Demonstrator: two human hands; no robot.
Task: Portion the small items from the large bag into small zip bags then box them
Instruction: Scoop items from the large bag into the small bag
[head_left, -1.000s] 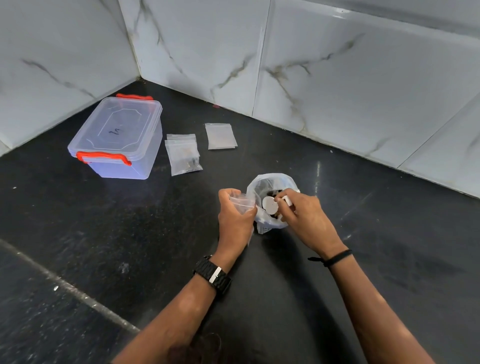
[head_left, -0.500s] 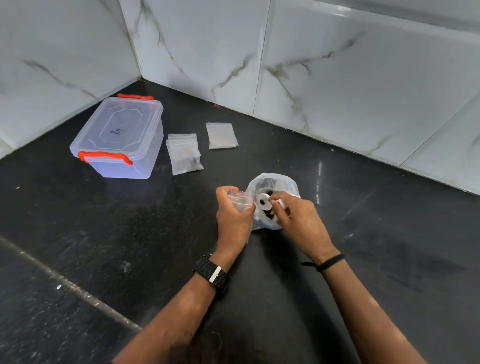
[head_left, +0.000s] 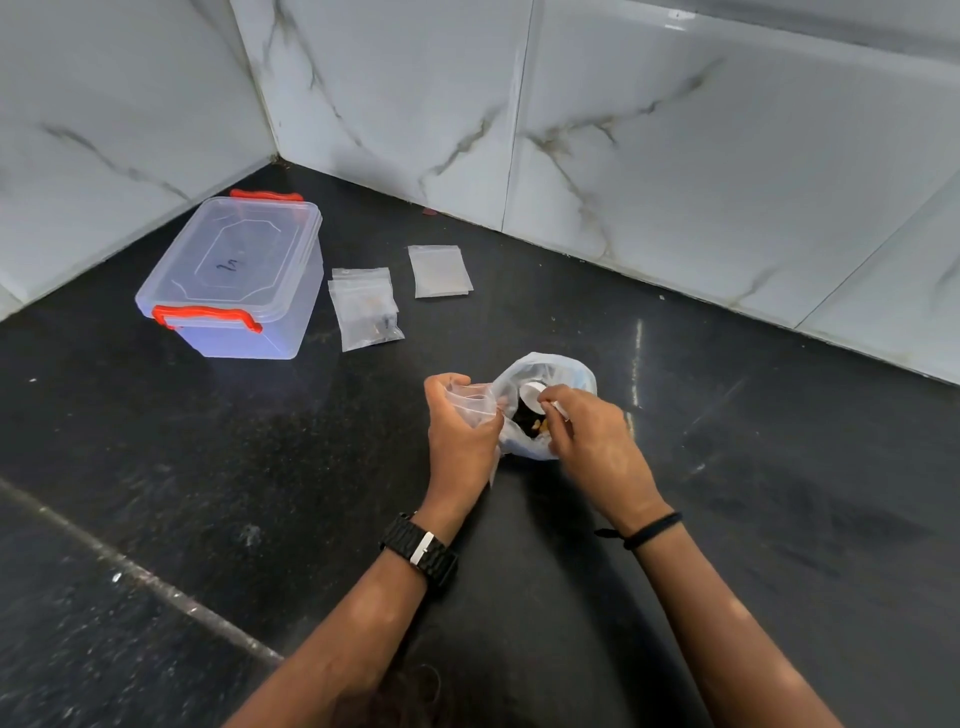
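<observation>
Now mid-portioning: big bag (head_left: 545, 371) standing on the tabletop (head_left: 779, 493), mouth rolled wide for easy reach. Right hand (head_left: 597, 447), grip pinched on a white disc (head_left: 531, 396) at that mouth, probably to lift it out. Left hand (head_left: 460, 431) clamped round a zip bag (head_left: 475, 402), held just beside, ready to receive. Filled bag (head_left: 366, 309) and flat empties (head_left: 439, 270) parked near the lidded box (head_left: 234, 278), presumably for boxing later.

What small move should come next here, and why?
Probably carry the white round item pinched by the right hand across into the small zip bag that the left hand grips beside the large bag.
</observation>
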